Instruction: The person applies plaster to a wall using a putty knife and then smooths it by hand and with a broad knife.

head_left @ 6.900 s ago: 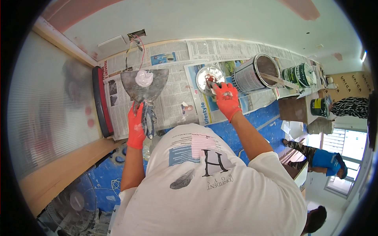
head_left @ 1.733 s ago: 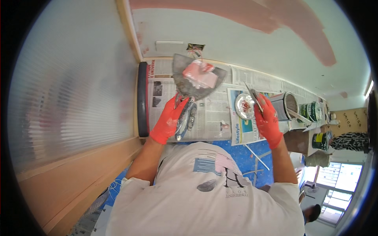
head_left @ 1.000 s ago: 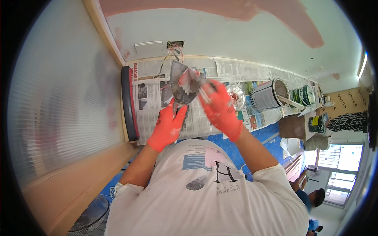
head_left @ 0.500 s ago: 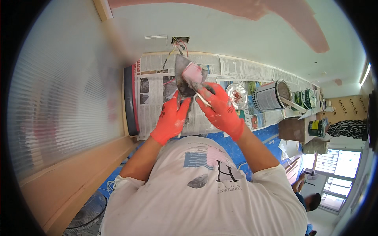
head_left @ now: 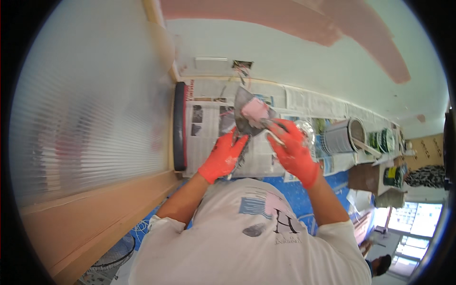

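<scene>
Orange-gloved, my left hand point(head_left: 222, 157) grips a broad scraper point(head_left: 242, 102) with a dark, triangular-looking blade pointing away from me. A smear of pink filler point(head_left: 255, 108) lies on that blade. My right hand point(head_left: 297, 154), in a matching glove, is closed on the handle of a smaller putty knife point(head_left: 274, 132). The knife's end meets the near right part of the broad blade, at the filler. Motion blur hides the exact contact. Both tools are held above newspaper point(head_left: 204, 154) spread along the foot of the wall.
Right of my hands are a shiny round dish point(head_left: 308, 130), a paint can point(head_left: 336, 137) with a wooden stick, and a green tub point(head_left: 380, 141). A ribbed translucent panel point(head_left: 95, 142) borders the left. Wires hang from a wall opening point(head_left: 242, 64). A person point(head_left: 380, 265) is at lower right.
My view has turned, so the scene sits further right and lower. Both hands keep their grips, and the putty knife stays at the broad blade.
</scene>
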Demonstrator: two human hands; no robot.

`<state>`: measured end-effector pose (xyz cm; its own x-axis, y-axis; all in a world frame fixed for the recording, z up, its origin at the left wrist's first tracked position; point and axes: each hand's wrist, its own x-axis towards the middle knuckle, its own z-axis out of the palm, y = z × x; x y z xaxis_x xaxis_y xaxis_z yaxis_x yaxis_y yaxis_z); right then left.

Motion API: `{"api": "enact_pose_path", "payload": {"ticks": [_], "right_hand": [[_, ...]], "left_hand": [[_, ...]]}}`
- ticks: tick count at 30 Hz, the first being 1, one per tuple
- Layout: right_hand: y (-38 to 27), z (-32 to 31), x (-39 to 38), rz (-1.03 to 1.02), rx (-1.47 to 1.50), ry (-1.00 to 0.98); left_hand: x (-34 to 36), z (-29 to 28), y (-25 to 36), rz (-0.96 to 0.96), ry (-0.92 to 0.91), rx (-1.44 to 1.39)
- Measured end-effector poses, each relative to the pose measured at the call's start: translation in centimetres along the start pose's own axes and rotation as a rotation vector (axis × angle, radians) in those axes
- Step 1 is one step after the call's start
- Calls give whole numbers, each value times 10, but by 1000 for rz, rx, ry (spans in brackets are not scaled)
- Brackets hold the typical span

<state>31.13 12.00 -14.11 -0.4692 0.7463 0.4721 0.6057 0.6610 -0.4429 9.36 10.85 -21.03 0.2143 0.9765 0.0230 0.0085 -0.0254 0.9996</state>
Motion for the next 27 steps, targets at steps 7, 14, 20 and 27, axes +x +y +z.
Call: {"api": "enact_pose_path", "payload": {"ticks": [7,14,20,27], "right_hand": [[-11,-65,20,-145,124,-90],[-26,-92,18,-228,114,-403],[-16,-107,16,-200,-1,-509],[-17,-119,16,-76,-49,-517]], "left_hand": [[-20,-38,-10,-457,-290,-931],[-46,-42,9,-467,-319,-872],[-49,-36,8,-547,-326,-974],[-46,-32,-3,-333,-465,-838]]}}
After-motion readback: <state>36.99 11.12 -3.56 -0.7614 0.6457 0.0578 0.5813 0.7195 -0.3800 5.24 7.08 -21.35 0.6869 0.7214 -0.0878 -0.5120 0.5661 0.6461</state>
